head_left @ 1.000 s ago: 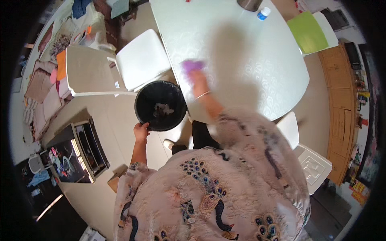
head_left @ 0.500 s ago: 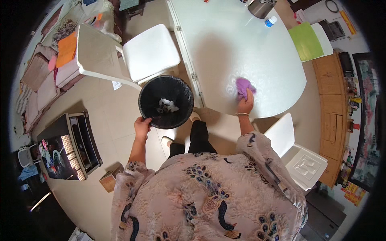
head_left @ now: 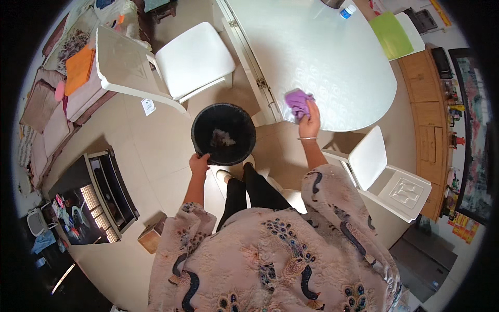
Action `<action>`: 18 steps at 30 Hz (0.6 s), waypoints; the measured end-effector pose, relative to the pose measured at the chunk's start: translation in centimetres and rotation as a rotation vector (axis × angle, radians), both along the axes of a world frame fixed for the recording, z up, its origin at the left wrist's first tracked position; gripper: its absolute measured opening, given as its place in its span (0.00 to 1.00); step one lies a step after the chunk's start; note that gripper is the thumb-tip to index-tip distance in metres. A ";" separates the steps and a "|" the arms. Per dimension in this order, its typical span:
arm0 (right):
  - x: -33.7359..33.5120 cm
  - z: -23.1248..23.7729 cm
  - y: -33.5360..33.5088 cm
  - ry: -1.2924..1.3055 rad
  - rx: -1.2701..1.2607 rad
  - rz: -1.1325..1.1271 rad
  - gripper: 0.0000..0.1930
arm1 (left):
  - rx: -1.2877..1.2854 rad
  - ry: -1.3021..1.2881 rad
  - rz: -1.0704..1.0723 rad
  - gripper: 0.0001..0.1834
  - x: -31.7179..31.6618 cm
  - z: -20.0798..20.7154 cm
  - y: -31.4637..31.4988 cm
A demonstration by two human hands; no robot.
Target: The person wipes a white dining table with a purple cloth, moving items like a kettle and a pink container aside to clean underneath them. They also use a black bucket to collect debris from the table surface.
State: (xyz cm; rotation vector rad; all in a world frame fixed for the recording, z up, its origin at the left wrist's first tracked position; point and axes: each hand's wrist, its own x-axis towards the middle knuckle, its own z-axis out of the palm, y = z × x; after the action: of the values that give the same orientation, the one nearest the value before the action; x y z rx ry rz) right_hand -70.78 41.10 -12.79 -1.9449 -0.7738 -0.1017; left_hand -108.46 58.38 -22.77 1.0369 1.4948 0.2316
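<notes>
My left hand (head_left: 199, 163) grips the near rim of a round black trash bin (head_left: 243, 122), holding it beside the table. White crumpled waste (head_left: 222, 138) lies inside the bin. A purple cloth (head_left: 298, 103) is bunched in my right hand (head_left: 310, 124), at the near edge of the white glossy table (head_left: 332, 67). Whether the cloth presses on the tabletop or hovers just over it, I cannot tell.
A white chair (head_left: 195, 62) stands left of the table, another white chair (head_left: 368, 158) at its near right. A white-capped blue bottle (head_left: 347, 12) is at the table's far side. To the left are a sofa (head_left: 52, 117) and a television (head_left: 86, 203).
My right hand has drawn the purple cloth left and toward the table's near edge. The bin in my left hand has shifted slightly right relative to me, and the view has moved.
</notes>
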 end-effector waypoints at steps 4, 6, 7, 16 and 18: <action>0.1 -1.8 -1.4 -0.186 -0.246 0.123 0.26 | -0.068 0.079 0.051 0.09 -0.5 -2.6 -0.8; 0.2 -2.2 -0.9 -0.206 -0.259 0.135 0.26 | -0.081 0.040 0.044 0.09 -0.4 -3.2 -0.6; -0.2 -2.0 -0.5 -0.207 -0.264 0.149 0.26 | -0.087 0.031 0.048 0.09 -1.0 -3.5 -0.7; -1.0 -0.6 -0.1 -0.200 -0.394 0.145 0.25 | -0.174 -0.020 0.050 0.09 0.1 -11.7 0.2; -1.0 -1.0 0.1 -0.193 -0.415 0.125 0.24 | -0.166 -0.074 0.096 0.10 1.9 -16.9 1.8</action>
State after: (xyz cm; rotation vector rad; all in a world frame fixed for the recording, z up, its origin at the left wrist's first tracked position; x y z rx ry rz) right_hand -71.81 41.23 -13.75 -2.2926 -1.1113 -0.0560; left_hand -106.56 60.14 -39.70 0.8175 1.4718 0.2077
